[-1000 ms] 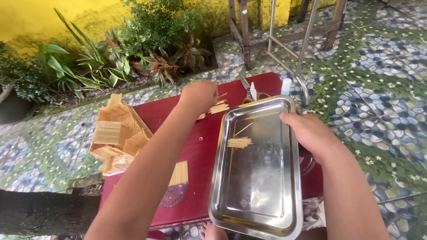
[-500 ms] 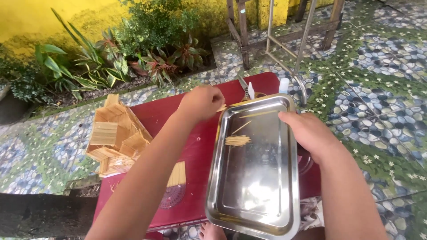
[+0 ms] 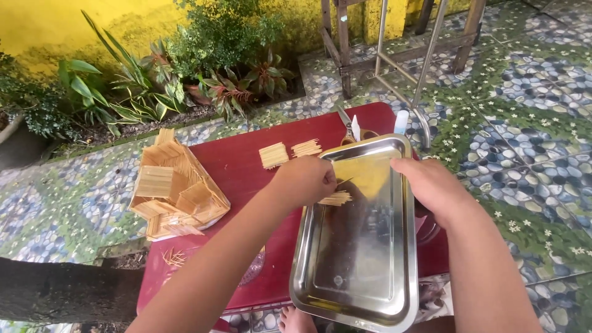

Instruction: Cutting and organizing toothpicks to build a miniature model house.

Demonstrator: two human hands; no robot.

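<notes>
Two bare hands work over a low dark-red table (image 3: 240, 172) on a flowered tile floor. At the far left, green and reddish leafy plants (image 3: 185, 74) stand along a yellow wall. On the left part of the table sits a small house model built of pale wooden sticks (image 3: 176, 188); a few loose sticks lie at its near edge, too thin to count. Something clear and rounded shows just under the left forearm, mostly hidden, so its kind cannot be told.

Further right, two flat panels of glued pale sticks (image 3: 290, 152) lie side by side toward the far side of the table. The left hand (image 3: 305, 180) is curled over the left rim of a rectangular shiny steel tray (image 3: 357, 271), its fingers pinched together on a thin stick whose tip pokes out to the right. Just beneath it, inside the tray, lies a small flat bundle of pale sticks (image 3: 336, 198). Behind the tray, scissors (image 3: 348, 126) and a white tube (image 3: 401, 121) are partly cut off by its far rim.

The right hand (image 3: 431, 185) rests on the tray's right rim; its fingers fold over the edge out of sight, so whether it grips cannot be told.

Compared with half a second ago, the left hand has drawn back from beyond the tray's far corner to the tray's left rim, uncovering the two stick panels.
</notes>
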